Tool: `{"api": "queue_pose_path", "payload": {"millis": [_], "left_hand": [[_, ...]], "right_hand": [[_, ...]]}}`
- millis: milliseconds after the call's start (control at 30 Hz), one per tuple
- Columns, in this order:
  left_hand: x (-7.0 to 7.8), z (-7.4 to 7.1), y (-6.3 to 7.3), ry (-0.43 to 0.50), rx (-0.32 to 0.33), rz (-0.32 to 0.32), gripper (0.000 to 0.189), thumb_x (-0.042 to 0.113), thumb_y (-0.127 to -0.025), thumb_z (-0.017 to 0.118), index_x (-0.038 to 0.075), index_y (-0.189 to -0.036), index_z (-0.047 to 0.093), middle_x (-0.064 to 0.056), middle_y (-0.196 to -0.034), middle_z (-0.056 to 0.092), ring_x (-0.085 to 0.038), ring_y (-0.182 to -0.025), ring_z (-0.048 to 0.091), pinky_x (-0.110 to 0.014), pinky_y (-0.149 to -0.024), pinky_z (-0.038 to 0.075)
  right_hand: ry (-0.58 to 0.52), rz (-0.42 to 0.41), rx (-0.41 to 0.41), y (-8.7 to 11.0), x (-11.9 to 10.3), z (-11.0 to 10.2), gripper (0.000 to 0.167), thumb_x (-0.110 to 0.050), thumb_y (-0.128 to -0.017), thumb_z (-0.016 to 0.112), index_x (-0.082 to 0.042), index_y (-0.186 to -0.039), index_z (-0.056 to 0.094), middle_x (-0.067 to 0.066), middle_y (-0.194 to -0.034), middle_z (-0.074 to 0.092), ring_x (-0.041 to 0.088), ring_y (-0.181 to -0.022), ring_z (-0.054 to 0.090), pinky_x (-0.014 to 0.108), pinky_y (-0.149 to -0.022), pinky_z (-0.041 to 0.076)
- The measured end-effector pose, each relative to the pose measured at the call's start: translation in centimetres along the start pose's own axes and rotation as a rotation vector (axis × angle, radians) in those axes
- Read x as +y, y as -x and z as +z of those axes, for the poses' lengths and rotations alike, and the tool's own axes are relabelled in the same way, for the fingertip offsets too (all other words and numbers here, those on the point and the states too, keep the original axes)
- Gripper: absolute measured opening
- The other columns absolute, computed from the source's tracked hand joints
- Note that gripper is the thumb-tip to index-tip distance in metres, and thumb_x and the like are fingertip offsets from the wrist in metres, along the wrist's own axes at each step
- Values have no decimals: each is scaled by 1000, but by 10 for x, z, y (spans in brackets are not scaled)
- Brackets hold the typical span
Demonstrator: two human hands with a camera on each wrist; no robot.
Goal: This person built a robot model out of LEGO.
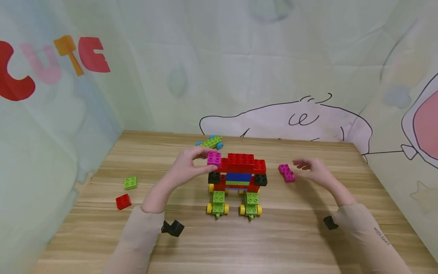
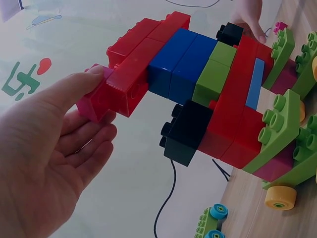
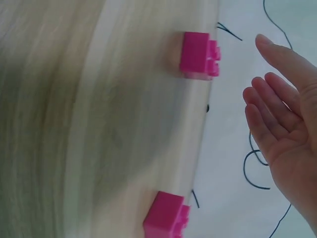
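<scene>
Between thumb and fingers, my left hand (image 1: 181, 167) pinches a pink building block (image 1: 214, 158) at the upper left end of a block-built figure (image 1: 241, 163). In the left wrist view this pink block (image 2: 94, 94) meets the end of the red top row (image 2: 131, 82). The figure has a blue middle (image 1: 238, 177), black blocks (image 1: 261, 179) at its sides and green wheeled bases (image 1: 251, 205). My right hand (image 1: 315, 173) hovers with relaxed fingers, holding nothing, just right of two pink blocks (image 1: 286, 173). The right wrist view shows the fingers (image 3: 262, 119) apart from the upper pink block (image 3: 194, 53).
A loose green block (image 1: 130, 183) and a red block (image 1: 123, 201) lie at the left of the wooden table (image 1: 273, 243). Behind the figure stands a green wheeled base with blue wheels (image 1: 212, 142). A printed cloth backdrop (image 1: 219, 76) borders the table's back.
</scene>
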State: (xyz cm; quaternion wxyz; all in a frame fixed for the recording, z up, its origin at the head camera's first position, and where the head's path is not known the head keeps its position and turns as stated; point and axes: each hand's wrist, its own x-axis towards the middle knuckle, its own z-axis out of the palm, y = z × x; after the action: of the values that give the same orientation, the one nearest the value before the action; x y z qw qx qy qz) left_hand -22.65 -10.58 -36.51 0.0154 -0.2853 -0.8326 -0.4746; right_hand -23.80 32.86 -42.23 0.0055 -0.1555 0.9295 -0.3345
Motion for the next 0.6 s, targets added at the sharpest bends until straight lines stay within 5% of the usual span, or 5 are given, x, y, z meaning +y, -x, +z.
{"api": "queue_pose_path", "payload": {"millis": [600], "left_hand": [[-1, 1, 0, 14, -11, -7, 40, 18, -85, 77, 8, -122, 66, -8, -115, 70, -27, -111, 62, -45, -98, 51]], "right_hand": [[-8, 35, -110, -2, 15, 9, 52, -7, -75, 82, 14, -117, 60, 31, -115, 64, 41, -102, 64, 52, -92, 52]]}}
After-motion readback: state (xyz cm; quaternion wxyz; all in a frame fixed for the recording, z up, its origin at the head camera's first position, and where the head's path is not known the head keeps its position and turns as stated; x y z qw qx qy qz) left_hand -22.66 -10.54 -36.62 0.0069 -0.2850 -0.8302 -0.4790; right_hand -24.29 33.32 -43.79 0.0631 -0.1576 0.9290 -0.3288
